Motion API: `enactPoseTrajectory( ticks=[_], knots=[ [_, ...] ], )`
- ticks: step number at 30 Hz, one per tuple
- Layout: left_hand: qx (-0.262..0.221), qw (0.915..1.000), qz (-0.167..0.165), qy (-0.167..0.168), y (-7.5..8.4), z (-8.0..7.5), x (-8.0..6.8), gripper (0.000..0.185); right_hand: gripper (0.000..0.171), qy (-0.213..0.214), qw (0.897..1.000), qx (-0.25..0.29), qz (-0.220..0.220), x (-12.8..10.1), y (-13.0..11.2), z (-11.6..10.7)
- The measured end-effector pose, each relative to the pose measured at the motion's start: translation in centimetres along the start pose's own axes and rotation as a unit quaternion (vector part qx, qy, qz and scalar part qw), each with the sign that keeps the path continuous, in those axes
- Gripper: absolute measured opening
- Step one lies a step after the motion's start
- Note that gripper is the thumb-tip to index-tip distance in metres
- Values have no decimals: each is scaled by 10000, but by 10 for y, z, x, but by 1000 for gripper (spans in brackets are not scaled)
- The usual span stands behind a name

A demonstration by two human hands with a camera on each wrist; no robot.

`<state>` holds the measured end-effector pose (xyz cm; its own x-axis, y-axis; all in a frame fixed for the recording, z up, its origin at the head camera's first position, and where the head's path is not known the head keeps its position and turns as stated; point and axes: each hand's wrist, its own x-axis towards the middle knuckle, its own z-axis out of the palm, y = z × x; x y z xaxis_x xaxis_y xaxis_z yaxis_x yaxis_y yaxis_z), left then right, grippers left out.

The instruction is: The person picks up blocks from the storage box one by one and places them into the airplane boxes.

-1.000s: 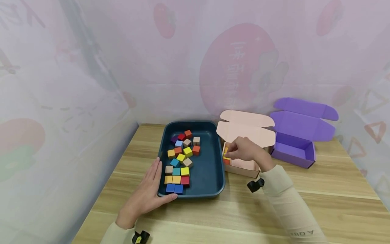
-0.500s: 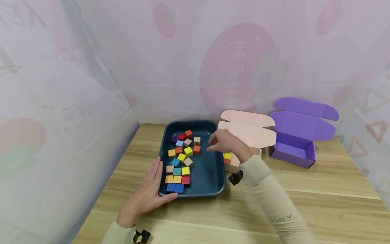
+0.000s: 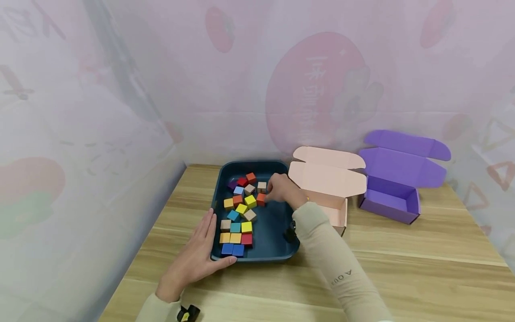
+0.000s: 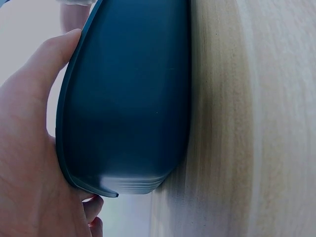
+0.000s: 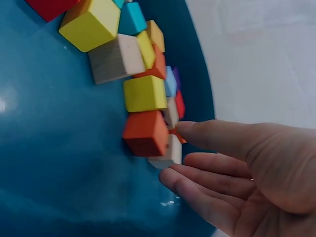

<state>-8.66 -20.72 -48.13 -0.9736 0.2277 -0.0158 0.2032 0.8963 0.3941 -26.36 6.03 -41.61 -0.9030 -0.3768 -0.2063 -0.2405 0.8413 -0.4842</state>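
A dark blue tray [image 3: 273, 232] holds several coloured wooden cubes, most of them along its left half. My left hand [image 3: 193, 257] rests against the tray's near left corner, fingers straight along the left side and thumb on the front rim. In the left wrist view, that thumb [image 4: 57, 52] lies at the rim. My right hand [image 3: 283, 190] reaches over the tray's right side to an orange cube [image 3: 261, 199]. In the right wrist view, its thumb and fingers are spread apart beside the orange cube [image 5: 146, 133], with a plain wood cube [image 5: 170, 152] just behind.
Right of the tray stands a pale pink cardboard box [image 3: 327, 179] with its lid up, partly hidden by the right forearm. A purple box [image 3: 390, 201], lid also raised, stands farther right. A printed cloth [image 3: 225, 89] hangs behind the wooden table [image 3: 402, 268].
My right hand has left the pink box, where yellow and orange cubes showed, and moved left over the tray to the orange cube. The left hand has stayed at the tray.
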Motion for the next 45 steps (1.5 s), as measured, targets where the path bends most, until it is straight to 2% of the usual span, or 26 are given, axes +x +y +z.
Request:
enactPoseTrajectory(
  ticks=[11,19,26,33,45],
  knots=[
    [2,10000,34,14,0,-1,-1,131,18,199,9973,410,574,14,4,28],
    [-70,9999,102,87,0,0,-3,129,14,235,9987,256,374,16,3,34],
    [-7,9999,111,126,1,0,-4,129,14,385,9989,276,45,1,1,18],
    [-4,9999,103,94,2,-1,-3,130,16,312,9993,148,-125,-20,5,-10],
    [-69,9999,96,59,4,0,-1,130,22,457,9963,640,-333,-71,31,-46]
  ],
)
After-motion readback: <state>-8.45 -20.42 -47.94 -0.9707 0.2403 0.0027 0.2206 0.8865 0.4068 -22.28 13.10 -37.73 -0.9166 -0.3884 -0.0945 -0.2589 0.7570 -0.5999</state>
